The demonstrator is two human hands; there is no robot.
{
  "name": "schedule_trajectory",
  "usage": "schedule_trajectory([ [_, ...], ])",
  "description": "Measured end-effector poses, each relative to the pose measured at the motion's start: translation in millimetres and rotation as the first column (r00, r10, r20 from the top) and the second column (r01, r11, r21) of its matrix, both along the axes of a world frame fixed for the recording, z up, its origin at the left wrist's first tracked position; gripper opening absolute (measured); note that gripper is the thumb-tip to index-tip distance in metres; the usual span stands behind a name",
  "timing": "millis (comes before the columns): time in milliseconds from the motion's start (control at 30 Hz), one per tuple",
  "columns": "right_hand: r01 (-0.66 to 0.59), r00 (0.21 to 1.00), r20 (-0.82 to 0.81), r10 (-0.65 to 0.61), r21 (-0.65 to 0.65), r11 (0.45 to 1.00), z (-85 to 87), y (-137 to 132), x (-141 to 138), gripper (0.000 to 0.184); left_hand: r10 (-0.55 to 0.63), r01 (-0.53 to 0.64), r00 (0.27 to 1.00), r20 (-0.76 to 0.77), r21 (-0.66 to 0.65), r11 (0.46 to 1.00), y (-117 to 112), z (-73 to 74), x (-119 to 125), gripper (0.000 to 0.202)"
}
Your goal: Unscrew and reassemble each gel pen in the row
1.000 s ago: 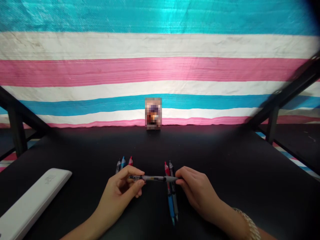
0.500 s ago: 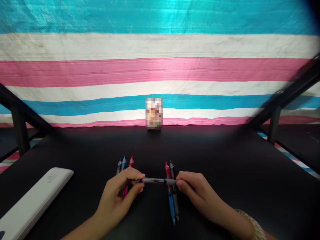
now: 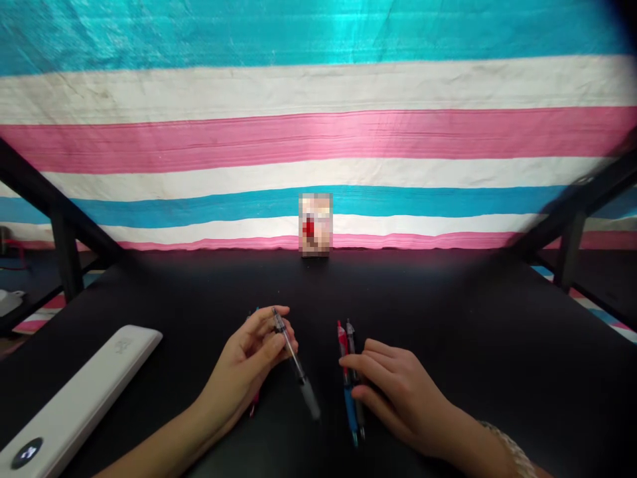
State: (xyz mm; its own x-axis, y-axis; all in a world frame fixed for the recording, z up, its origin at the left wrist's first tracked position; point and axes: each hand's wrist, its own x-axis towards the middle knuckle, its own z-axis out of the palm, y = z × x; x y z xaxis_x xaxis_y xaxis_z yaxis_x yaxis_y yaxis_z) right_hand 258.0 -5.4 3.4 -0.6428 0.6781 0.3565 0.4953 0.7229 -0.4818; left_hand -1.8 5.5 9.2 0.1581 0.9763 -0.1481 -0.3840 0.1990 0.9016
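Observation:
My left hand (image 3: 253, 358) is closed on a clear-barrelled pen (image 3: 293, 362) with a grey grip, held slanted with its grip end pointing down toward me. Under that hand lie other pens, mostly hidden; a red tip shows near the wrist. My right hand (image 3: 393, 392) rests on the black table (image 3: 448, 318) with its fingertips touching a pair of pens (image 3: 351, 378), one red and blue, one dark, lying side by side and pointing away from me. That hand's fingers are loosely stretched and hold nothing.
A long white case (image 3: 74, 405) lies on the table at the left front. A small blurred card (image 3: 315, 224) stands at the table's far edge against a striped blue, white and pink tarp. Black frame bars slant up on both sides.
My right hand let go of the clear pen and dropped onto the pair of pens. My left hand swung the pen from level to slanted. The view shifted slightly left.

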Motion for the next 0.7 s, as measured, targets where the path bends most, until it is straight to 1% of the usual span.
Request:
schedule_trajectory([
  [100,-0.001,1.000,0.014,0.001,0.018,1.000,1.4,-0.8,-0.5,0.026,-0.013,0.013,1.000,-0.007,-0.013,1.000,-0.3,0.7,-0.9,0.038],
  [167,-0.001,1.000,0.014,0.000,0.033,0.999,2.0,-1.2,-0.6,0.024,-0.032,0.031,0.999,-0.028,-0.015,0.999,-0.5,1.6,-1.3,0.039],
  [333,-0.004,1.000,0.011,0.003,0.043,0.999,1.5,-1.4,-0.1,0.021,-0.065,0.064,0.994,-0.089,-0.008,0.998,-0.7,4.2,-2.0,0.033],
  [467,-0.002,1.000,0.019,0.001,0.039,0.999,1.2,-1.1,-0.3,0.019,-0.053,0.052,0.995,-0.082,-0.013,0.999,-0.3,4.9,-2.3,0.029],
  [700,0.000,1.000,0.005,-0.001,0.064,0.998,1.4,0.3,-1.3,0.018,-0.072,0.074,0.995,-0.064,0.027,0.997,-0.3,2.2,-2.8,0.026],
])
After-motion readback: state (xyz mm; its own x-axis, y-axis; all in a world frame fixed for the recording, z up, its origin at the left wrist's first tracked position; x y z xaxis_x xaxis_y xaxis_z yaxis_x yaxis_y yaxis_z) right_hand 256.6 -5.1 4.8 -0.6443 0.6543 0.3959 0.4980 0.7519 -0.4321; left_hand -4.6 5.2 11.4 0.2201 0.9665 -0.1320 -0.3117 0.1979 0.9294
